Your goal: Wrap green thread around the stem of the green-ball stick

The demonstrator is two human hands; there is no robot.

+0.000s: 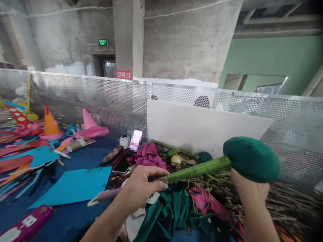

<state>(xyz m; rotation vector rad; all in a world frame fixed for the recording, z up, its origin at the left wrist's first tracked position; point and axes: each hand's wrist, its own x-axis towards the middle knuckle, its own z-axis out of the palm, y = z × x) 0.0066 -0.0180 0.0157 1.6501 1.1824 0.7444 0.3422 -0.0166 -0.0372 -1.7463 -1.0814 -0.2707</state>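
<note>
Cones (51,124) stand left; twigs (285,201) right; a stick (199,170) above cloth (168,210) — board (196,127) behind.

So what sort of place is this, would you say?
Likely a craft workshop in a roughly finished building, going by the green-wrapped stick in your left hand, the pointed orange cone further off, and the bare concrete wall behind.

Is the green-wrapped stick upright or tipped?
Tipped: its shaft runs sideways from the left hand to the dark green head by the right hand.

Blue table (84,155) bearing turquoise sheet (78,185); purple device (37,216)
</note>
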